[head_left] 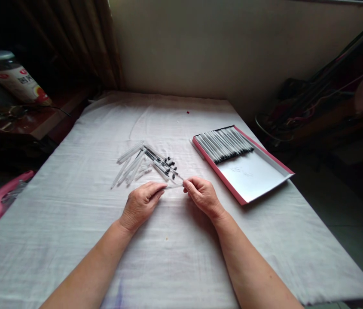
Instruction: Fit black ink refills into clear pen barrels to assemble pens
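My left hand (145,199) is closed in a pinch on a clear pen barrel (173,186), which lies nearly level between both hands. At its other end my right hand (203,195) pinches a thin dark pen refill (179,175) that sticks out up and to the left. Whether the refill's hidden end is in the barrel I cannot tell. Just beyond my hands lies a loose pile of clear barrels (132,167). Several dark refills (154,156) lie across it, and small black plugs (170,163) are scattered at its right.
A red-edged shallow box (242,180) on the right holds a row of assembled pens (224,143). White cloth (168,257) covers the table. At left are a pink plastic object (1,199) and a labelled jar (16,77) on a side shelf.
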`<state>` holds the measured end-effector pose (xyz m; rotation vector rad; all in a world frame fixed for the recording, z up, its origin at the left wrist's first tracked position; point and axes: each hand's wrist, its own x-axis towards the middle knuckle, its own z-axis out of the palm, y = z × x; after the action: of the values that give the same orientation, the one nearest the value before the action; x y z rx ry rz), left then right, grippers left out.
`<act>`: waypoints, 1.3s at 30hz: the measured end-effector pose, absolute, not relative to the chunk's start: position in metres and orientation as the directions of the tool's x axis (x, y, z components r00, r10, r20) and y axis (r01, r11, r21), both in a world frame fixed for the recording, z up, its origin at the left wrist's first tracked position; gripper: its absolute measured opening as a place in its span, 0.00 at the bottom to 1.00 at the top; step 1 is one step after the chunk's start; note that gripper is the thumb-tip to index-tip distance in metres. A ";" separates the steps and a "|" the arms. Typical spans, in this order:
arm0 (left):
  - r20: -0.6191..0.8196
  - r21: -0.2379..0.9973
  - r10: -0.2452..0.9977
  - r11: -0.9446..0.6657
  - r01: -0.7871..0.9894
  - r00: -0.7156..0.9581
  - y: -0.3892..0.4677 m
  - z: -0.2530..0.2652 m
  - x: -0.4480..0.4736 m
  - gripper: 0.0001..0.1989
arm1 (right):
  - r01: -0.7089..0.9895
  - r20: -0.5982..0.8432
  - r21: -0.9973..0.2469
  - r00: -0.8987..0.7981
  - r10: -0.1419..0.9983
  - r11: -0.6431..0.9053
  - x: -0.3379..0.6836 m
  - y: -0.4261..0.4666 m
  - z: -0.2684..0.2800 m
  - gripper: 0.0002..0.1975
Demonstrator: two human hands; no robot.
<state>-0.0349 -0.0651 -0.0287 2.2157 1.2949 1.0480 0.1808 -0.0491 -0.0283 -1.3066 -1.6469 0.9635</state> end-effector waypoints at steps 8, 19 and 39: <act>0.413 0.634 0.867 -0.493 0.595 0.278 -0.064 -0.030 -0.037 0.10 | 0.264 0.124 -0.951 -0.146 0.982 0.159 0.183 -0.049 -0.029 0.12; 0.431 0.619 0.848 -0.526 0.583 0.308 -0.064 -0.028 -0.036 0.10 | 0.343 0.159 -0.917 -0.159 0.974 0.205 0.183 -0.050 -0.029 0.10; 0.399 0.641 0.868 -0.495 0.587 0.297 -0.064 -0.029 -0.037 0.10 | 0.374 0.118 -0.910 -0.179 0.977 0.179 0.186 -0.049 -0.025 0.09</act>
<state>-0.0368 -0.0644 -0.0293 2.1972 1.3058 1.0346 0.1862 -0.0487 -0.0253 -1.2969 -1.6855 0.9874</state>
